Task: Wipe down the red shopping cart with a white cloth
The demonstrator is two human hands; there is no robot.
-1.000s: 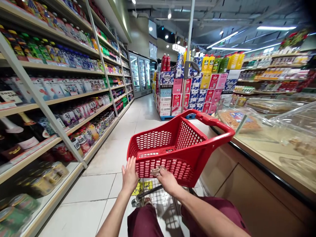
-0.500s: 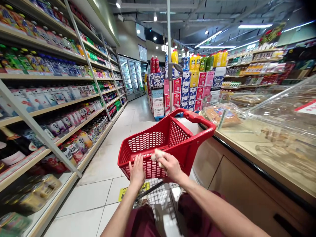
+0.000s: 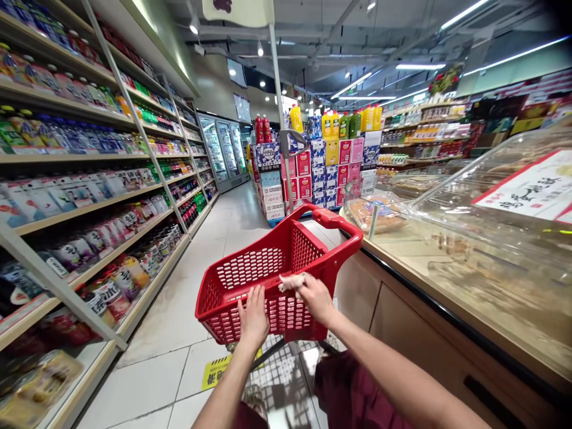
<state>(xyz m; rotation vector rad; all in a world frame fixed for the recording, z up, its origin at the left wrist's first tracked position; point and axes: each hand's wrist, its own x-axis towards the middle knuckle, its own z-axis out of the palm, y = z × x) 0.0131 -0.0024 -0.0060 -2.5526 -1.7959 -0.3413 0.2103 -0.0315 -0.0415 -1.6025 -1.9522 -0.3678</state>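
A red plastic shopping cart [image 3: 268, 262] with a perforated basket stands sideways in front of me, its handle to the right; the basket's visible inside holds nothing. My left hand [image 3: 254, 316] rests against the near side of the basket, fingers stretched out over the rim and holding nothing. Just to its right, my right hand [image 3: 316, 301] is closed on a crumpled whitish cloth [image 3: 292, 282] at the same rim. I cannot make out whether that is fabric or paper.
Drink shelves [image 3: 80, 161] line the left side. A glass-topped display counter [image 3: 429, 250] runs close on the right. Stacked drink cartons [image 3: 308, 173] and a grey pole [image 3: 276, 77] stand beyond the cart. A yellow floor sign [image 3: 215, 373] lies on the tiles.
My view has shifted right, so the cart sits further left in the picture. The cloth has spread along the rim under my right hand; my left hand stays against the basket.
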